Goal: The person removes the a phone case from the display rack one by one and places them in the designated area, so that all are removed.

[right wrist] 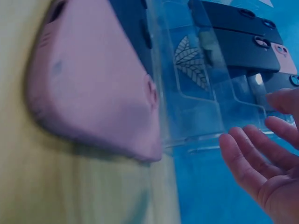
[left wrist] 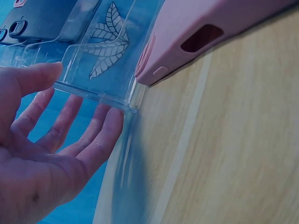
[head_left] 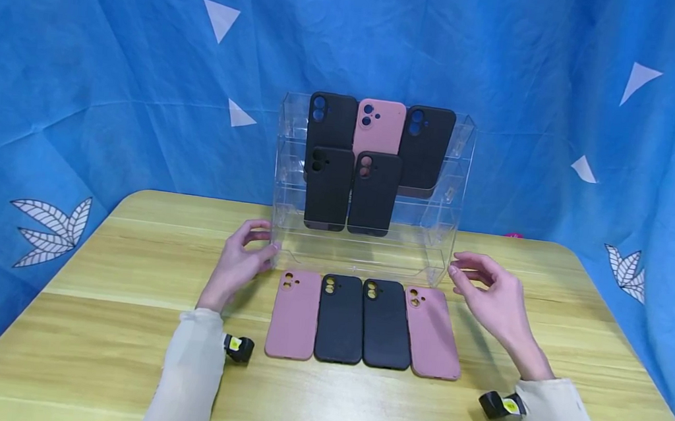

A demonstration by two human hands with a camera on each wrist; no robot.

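A clear plastic tiered rack [head_left: 364, 249] stands on the table, holding several phone cases in its upper tiers. At its left side is my left hand [head_left: 239, 262], fingertips touching the rack's side wall in the left wrist view and the thumb near the front edge. My right hand [head_left: 497, 296] is by the right side wall with its fingers loosely bent; whether the fingertips touch is hard to tell. In front of the rack lie a pink phone case [head_left: 293, 316], a black case [head_left: 341, 320], another black case [head_left: 387, 323] and another pink case [head_left: 433, 334], side by side.
Within the rack, two black cases stand in front of a back row with a pink case [head_left: 380, 126] between black ones. A blue curtain [head_left: 116, 74] hangs behind the wooden table [head_left: 96, 324]. Each sleeve carries a small black wrist camera [head_left: 239, 348].
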